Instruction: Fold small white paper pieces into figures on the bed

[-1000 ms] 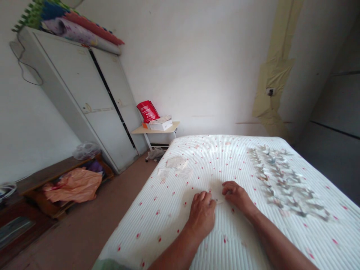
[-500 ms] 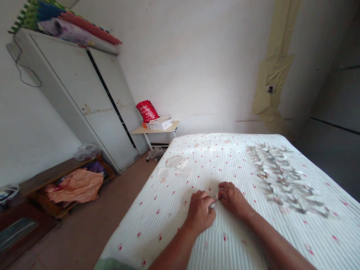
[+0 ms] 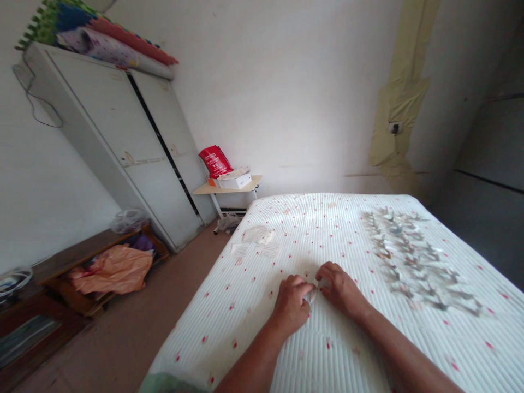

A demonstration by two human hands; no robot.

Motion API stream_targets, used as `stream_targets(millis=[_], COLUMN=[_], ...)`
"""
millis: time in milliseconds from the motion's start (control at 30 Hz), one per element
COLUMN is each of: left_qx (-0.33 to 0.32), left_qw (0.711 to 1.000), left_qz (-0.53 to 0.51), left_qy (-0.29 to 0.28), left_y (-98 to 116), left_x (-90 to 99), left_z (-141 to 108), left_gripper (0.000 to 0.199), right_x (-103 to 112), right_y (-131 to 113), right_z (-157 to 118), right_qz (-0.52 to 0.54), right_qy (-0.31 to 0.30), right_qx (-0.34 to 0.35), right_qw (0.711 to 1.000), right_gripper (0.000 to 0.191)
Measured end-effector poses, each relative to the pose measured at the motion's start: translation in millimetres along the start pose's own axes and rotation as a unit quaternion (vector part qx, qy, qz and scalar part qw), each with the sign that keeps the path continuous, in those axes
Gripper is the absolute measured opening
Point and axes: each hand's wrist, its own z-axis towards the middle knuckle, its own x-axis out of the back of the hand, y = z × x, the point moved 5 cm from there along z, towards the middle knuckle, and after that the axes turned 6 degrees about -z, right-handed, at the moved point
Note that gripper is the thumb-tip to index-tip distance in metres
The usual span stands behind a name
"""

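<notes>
A small pale piece of folded paper (image 3: pixel 311 296) shows between my hands, low over the bed. My left hand (image 3: pixel 291 303) is closed on it, thumb and index finger pinching its near side. From the right, the curled fingers of my right hand (image 3: pixel 339 289) meet its other edge; the fingertips partly hide it. To the right lie several rows of small folded paper figures (image 3: pixel 413 256), shaped like birds. Farther off on the left, a few flat printed paper sheets (image 3: pixel 268 250) rest on the bedspread.
The bed (image 3: pixel 311 218) has a white ribbed cover with red dots. Beyond its far left corner stands a small table (image 3: pixel 204 189) with a red bag (image 3: pixel 215 161) and a white box (image 3: pixel 235 181). A wardrobe (image 3: pixel 110 125) and a low wooden cabinet (image 3: pixel 61 248) stand left.
My right hand's fingertips have lifted and spread slightly at the paper. My left index finger reaches a little farther along it. The view has shifted very slightly.
</notes>
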Motion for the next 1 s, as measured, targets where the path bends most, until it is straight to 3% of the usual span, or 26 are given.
stream_targets(millis=[200, 367, 633, 1000], left_qx=[-0.007, -0.04, -0.076, 0.028], left_qw=[1.0, 0.999, 0.997, 0.998], left_qz=[0.024, -0.022, -0.011, -0.058], left_qy=[-0.013, -0.016, 0.006, 0.012], left_y=[-1, -6, -4, -14], left_x=[-0.4, 5.0, 6.8, 1.0], left_z=[2, 10, 19, 33], left_gripper=[0.043, 0.038, 0.019, 0.008], right_x=[-4, -6, -10, -14], right_y=[-1, 4, 12, 15], right_z=[1, 3, 6, 6], right_qz=[-0.017, -0.018, 0.009, 0.015], right_qy=[-0.039, -0.056, -0.047, -0.041], right_qx=[-0.003, -0.018, -0.015, -0.015], right_qw=[0.999, 0.998, 0.999, 0.999], right_gripper=[0.028, 0.03, 0.035, 0.034])
